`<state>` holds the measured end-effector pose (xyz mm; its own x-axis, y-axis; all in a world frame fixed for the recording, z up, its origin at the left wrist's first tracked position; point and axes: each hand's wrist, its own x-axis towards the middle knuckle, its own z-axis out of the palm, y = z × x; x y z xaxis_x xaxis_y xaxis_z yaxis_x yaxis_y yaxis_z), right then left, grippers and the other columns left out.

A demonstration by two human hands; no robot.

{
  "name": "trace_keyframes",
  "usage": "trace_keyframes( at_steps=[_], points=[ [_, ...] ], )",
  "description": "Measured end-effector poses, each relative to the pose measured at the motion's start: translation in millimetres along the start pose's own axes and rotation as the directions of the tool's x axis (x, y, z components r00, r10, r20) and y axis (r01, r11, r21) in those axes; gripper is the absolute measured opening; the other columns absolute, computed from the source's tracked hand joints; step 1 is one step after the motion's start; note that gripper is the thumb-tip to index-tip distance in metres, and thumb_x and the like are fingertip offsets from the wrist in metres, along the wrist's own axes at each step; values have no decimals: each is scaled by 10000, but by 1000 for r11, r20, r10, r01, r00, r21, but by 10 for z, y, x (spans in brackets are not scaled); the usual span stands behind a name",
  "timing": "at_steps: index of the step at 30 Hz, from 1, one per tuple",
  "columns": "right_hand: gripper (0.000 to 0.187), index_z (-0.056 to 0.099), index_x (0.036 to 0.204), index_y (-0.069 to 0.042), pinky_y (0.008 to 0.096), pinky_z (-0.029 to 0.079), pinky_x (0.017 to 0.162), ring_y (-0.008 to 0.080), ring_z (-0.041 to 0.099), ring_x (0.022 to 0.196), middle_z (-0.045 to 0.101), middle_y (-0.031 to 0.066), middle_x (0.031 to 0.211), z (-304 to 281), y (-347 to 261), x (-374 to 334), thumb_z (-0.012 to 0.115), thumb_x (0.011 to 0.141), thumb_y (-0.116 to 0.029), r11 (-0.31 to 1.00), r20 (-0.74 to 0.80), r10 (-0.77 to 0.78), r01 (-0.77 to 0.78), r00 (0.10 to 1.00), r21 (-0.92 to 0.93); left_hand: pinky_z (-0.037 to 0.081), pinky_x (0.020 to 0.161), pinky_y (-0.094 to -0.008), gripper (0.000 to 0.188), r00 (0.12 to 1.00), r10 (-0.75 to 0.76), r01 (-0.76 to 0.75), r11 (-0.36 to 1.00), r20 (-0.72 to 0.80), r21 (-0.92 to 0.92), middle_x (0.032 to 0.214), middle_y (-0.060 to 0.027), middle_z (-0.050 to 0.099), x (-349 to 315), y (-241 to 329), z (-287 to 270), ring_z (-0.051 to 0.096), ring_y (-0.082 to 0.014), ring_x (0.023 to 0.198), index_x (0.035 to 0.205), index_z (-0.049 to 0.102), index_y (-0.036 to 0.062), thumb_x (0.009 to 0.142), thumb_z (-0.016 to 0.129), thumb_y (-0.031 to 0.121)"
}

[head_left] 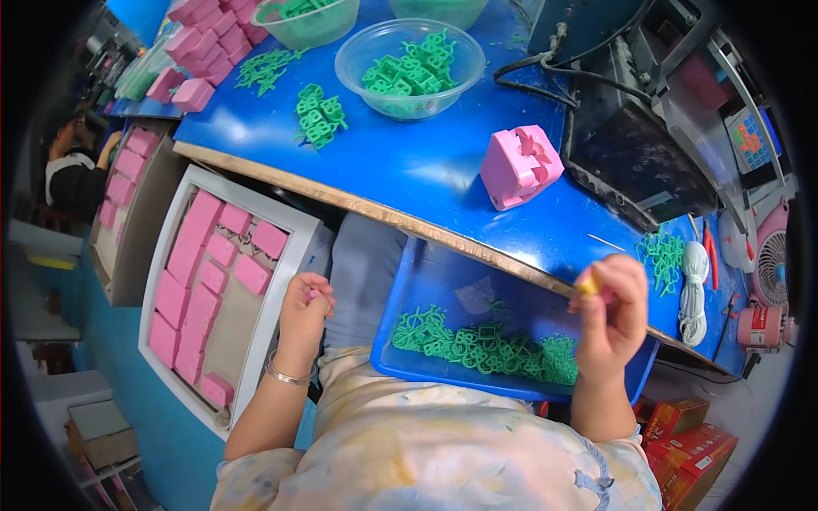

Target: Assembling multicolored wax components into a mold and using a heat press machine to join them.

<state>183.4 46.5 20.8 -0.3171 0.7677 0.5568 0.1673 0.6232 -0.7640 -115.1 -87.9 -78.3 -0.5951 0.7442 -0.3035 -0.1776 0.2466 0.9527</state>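
Over the blue tray's (388, 362) right end, my right hand (615, 311) is closed, pinching a small yellow piece (588, 285) between thumb and fingers. My left hand (305, 308) is curled beside the white-framed box on the left. A bit of pink shows between its fingers, too small to name. Small green plastic pieces (486, 345) lie spread in the tray on my lap. On the blue table (409, 170) stands a pink block (515, 175) with cut-out openings in its top and side, apart from both hands.
A clear bowl (345, 64) of green pieces stands at the back, with loose green pieces (320, 117) nearby. Pink boxes (204, 47) are stacked far left; others fill the white-framed box (294, 230). Right: dark machine (635, 157), white cord (694, 285), pliers (710, 255), pink fan (774, 255). Another person sits far left.
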Motion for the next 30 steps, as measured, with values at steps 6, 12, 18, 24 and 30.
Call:
trace_keyframes(
  at_steps=[6,12,18,24,30],
  points=[
    [378,547,1089,39,245,507,688,160,558,836,552,140,965,270,-205,-23,619,720,75,968,262,138,-187,955,170,441,849,-331,313,949,113,-15,949,294,-316,1042,-124,505,-313,587,443,525,-229,989,1065,442,23,775,443,-92],
    [323,584,934,7,237,506,565,161,572,744,563,131,940,535,-257,-5,741,653,27,974,345,-55,-26,937,226,296,1050,-388,449,773,119,313,782,623,-538,1236,-142,454,-401,681,714,380,-292,1245,1257,356,19,823,387,-92],
    [324,595,910,-25,271,481,561,199,571,731,572,102,890,629,-214,-111,765,635,-38,971,382,-61,-33,922,235,259,1076,-415,554,764,181,295,756,620,-585,1237,-163,453,-406,681,882,315,-329,1280,1240,377,36,703,443,-81],
    [337,609,895,-55,307,456,606,224,550,731,551,77,851,648,-186,-149,783,608,-87,990,359,5,-54,933,128,267,1055,-366,480,682,285,170,834,673,-525,1286,-146,398,-435,647,904,321,-238,1278,1261,312,17,807,353,-132],
    [407,605,917,-62,309,443,620,233,529,753,527,92,875,729,-163,-203,810,574,-135,995,444,-20,-28,896,99,350,991,-331,424,688,238,182,858,685,-480,1329,-135,365,-480,544,810,365,-195,1234,1281,296,32,875,365,-69]
  ],
)
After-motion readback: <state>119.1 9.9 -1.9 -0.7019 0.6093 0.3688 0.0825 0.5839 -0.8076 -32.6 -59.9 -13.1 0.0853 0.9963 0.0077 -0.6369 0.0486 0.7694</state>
